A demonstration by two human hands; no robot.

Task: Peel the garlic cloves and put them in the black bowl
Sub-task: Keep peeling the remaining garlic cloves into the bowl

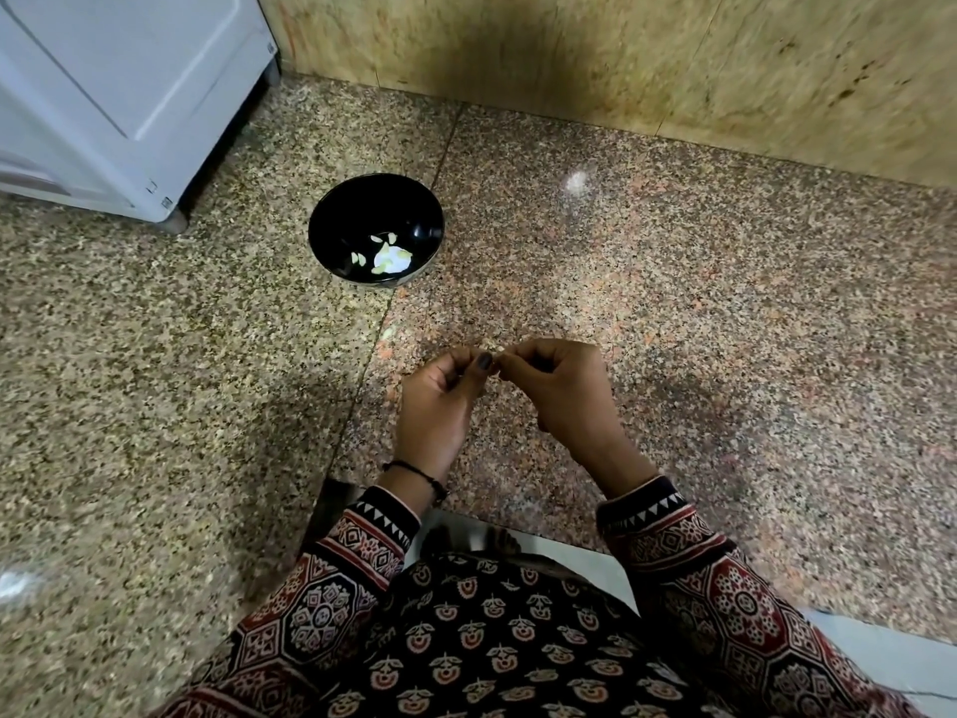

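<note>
Well apart from the black bowl (348, 208), fingers (483, 361) pinch a clove (496, 350).

Dim indoor light — glare spot on the speckled granite floor (673, 303), dark shadow across the mottled tan stone wall (621, 70); edges bowed, right side perhaps motion-blurred.

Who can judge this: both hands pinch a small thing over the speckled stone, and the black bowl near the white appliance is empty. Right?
Not empty: the head view shows the black bowl holding several pale pieces. The rest stands: left hand and right hand pinch a small thing together.
</note>
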